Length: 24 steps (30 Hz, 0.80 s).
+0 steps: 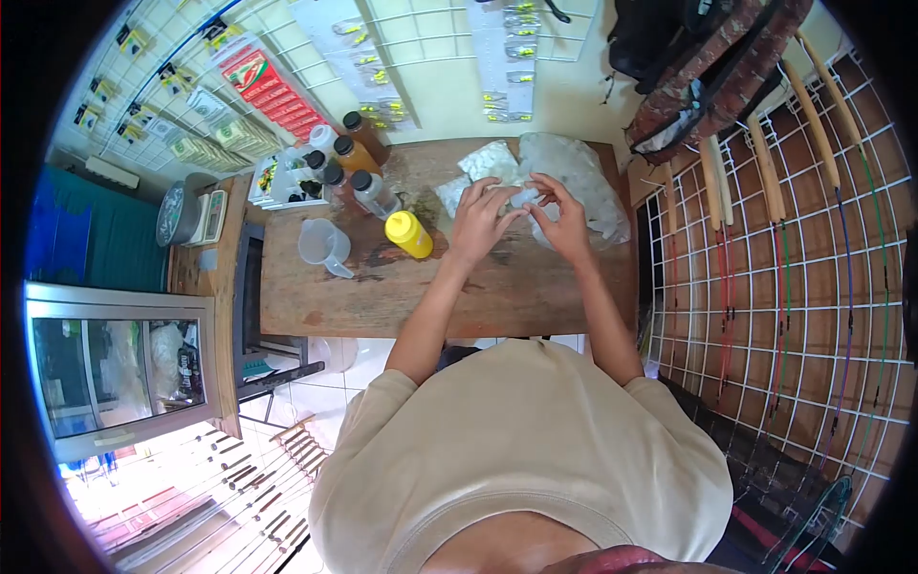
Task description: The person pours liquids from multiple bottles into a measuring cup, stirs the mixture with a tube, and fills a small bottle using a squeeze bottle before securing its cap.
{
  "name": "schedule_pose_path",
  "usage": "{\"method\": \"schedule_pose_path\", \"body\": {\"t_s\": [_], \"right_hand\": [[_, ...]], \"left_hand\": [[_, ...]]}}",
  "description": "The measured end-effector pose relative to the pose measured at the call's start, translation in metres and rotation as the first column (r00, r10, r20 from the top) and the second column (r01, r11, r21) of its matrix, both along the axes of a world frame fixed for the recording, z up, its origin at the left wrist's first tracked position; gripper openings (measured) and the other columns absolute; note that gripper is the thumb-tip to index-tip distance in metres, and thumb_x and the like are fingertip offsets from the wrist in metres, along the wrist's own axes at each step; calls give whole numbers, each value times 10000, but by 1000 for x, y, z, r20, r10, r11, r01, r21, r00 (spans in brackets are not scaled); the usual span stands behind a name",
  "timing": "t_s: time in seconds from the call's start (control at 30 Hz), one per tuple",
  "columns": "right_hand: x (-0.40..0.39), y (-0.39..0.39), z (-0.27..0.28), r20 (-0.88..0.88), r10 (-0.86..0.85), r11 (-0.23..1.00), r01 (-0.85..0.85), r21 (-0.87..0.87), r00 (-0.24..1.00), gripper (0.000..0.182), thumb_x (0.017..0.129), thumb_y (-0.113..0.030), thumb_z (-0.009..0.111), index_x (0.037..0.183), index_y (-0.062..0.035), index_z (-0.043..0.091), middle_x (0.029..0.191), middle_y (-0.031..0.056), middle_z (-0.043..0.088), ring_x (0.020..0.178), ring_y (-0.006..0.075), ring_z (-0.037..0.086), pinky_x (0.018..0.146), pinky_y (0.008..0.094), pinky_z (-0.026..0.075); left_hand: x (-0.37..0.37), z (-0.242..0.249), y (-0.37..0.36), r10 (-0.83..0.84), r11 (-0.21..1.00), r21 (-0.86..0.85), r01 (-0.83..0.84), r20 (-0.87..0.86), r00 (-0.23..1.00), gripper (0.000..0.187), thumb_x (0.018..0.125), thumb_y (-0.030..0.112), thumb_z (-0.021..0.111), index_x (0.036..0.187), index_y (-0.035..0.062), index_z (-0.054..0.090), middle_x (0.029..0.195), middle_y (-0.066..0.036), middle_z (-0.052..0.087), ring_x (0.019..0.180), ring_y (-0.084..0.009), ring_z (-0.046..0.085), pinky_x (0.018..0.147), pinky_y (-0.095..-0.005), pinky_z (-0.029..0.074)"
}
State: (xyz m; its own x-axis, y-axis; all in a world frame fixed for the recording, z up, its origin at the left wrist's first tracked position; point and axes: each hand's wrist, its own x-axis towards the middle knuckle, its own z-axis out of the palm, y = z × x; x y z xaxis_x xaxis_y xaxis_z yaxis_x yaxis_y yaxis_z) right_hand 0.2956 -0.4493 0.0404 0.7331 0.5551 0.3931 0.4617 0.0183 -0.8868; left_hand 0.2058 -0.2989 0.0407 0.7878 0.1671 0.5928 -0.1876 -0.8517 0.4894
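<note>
Over the far right part of the table, my left hand (481,218) and my right hand (564,222) face each other. Between their fingertips is a small whitish translucent plastic piece (524,197), too small to name exactly. The fingers of both hands are bent and closed around it. Behind my left hand lie a clear bag of small white pieces (489,159) and another small bag (451,197). A large clear plastic bag (598,182) with pale translucent contents lies behind and beside my right hand, which partly covers it.
Left of my hands stand a yellow squeeze bottle (409,234), a clear measuring jug (325,247) and several dark-capped bottles (375,194). A white box (279,182) sits behind the jug. Wire grids carry packets on the wall and rods (765,182) at right. A scale (210,215) stands at left.
</note>
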Motion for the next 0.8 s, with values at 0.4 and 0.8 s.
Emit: {"method": "schedule_pose_path", "body": {"t_s": [0.4, 0.8], "right_hand": [[-66, 112, 58, 142, 25, 989, -45, 140, 990, 547, 775, -66, 760, 1284, -68, 562, 1172, 87, 661, 1010, 186, 624, 807, 299, 481], [-117, 156, -22, 81, 37, 984, -22, -179, 996, 924, 702, -265, 841, 1454, -77, 337, 1473, 136, 394, 1358, 263, 377, 1084, 381, 334]], "left_hand": [[-69, 68, 107, 40, 997, 58, -47, 123, 992, 360, 755, 107, 760, 1104, 73, 680, 1061, -71, 688, 1060, -272, 590, 893, -386, 479], [-136, 17, 187, 57, 980, -192, -50, 35, 998, 318, 821, 92, 710, 1130, 49, 650, 1037, -144, 642, 1002, -293, 597, 856, -379, 477]]}}
